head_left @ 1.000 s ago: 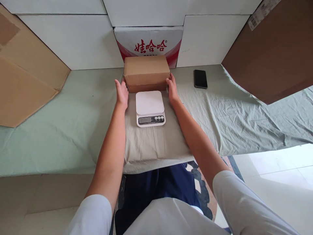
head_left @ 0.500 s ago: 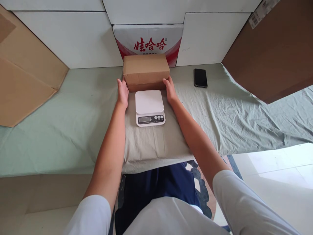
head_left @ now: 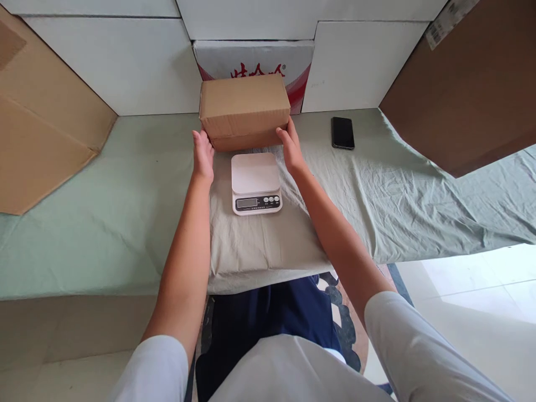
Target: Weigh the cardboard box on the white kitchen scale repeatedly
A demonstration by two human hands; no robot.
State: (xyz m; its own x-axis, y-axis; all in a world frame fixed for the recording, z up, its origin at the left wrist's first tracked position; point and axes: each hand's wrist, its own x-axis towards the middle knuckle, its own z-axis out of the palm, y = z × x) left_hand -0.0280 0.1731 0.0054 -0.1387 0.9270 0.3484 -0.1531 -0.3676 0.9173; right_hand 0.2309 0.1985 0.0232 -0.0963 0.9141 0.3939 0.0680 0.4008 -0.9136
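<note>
Both hands hold the plain brown cardboard box (head_left: 245, 103) between them, just behind the white digital scale (head_left: 256, 184) and in front of the red-and-white printed carton (head_left: 251, 51). The left hand (head_left: 203, 156) presses the box's left end with its fingers, thumb standing up off the cardboard; the right hand (head_left: 292, 149) grips the right end, thumb on the near face, its other fingers partly hidden.

The box sits slightly askew and looks raised, though whether every edge is off the cloth (head_left: 125, 223) cannot be told. The likeliest trouble is a slip at the left end: without the thumb, that hold depends on inward pressure, so easing it could let that side drop. A falling near edge could strike the scale's platform, knocking it askew or jarring its sensor. Pressing too hard could bow the cardboard walls. Dragging the box low might catch the cloth and shift the scale with it. The smartphone (head_left: 343, 133), well to the right, seems at little risk.
</note>
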